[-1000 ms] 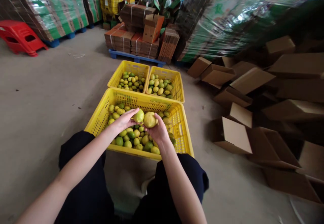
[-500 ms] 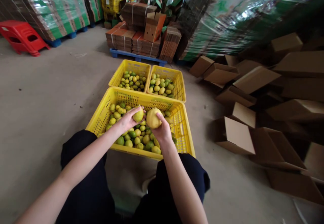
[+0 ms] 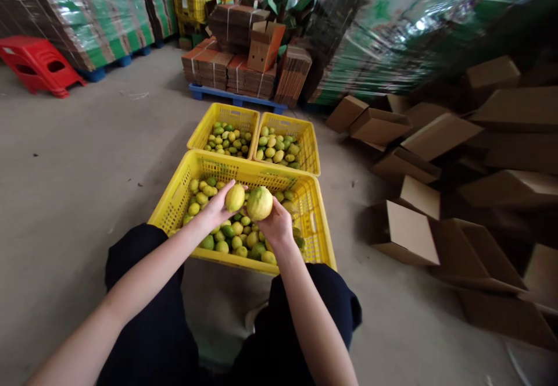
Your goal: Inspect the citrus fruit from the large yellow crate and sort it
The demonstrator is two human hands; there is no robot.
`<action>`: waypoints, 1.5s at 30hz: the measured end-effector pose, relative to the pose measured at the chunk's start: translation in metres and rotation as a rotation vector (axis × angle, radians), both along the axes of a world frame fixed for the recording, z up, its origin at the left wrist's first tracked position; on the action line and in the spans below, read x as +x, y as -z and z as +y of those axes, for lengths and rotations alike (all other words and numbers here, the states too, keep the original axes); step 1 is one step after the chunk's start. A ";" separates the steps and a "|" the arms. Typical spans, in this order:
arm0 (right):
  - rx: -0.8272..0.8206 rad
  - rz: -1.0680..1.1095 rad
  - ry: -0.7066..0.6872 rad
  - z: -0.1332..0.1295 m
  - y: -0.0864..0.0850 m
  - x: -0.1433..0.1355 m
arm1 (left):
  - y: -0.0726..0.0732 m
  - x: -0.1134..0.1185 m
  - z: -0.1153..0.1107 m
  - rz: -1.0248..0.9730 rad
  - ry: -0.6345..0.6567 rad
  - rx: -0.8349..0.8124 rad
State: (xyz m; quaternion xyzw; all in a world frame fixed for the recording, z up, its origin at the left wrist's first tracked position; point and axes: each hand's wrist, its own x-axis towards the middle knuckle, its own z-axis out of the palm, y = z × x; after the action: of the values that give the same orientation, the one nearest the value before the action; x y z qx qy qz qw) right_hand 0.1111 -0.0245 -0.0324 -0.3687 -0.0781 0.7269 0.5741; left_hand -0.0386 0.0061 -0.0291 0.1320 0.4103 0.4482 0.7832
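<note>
My left hand is closed around a yellow lemon. Just beside it, my right hand grips a larger, greenish-yellow lemon with a bumpy skin. Both fruits are held up over a big yellow plastic crate, close to each other. Inside the crate lie many lemons, some yellow and some green, partly hidden by my hands and forearms.
Two smaller yellow crates, a left one and a right one, hold more lemons behind the big crate. Open cardboard boxes are heaped at right. Flattened cartons sit on a blue pallet. A red stool stands left; people are in the background.
The larger lemon has been turned in my right hand, so its greener end now shows. The left lemon has also shifted slightly left and shows a yellower side.
</note>
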 end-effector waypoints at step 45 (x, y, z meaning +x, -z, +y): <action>0.200 -0.545 0.143 -0.008 0.000 -0.008 | -0.002 -0.004 -0.002 0.337 -0.043 0.139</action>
State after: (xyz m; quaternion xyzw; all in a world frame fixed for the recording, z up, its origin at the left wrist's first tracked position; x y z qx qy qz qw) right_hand 0.1033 -0.0329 -0.0325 -0.4966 -0.2744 0.5474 0.6152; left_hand -0.0428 0.0045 -0.0273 0.2502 0.5067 0.4637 0.6824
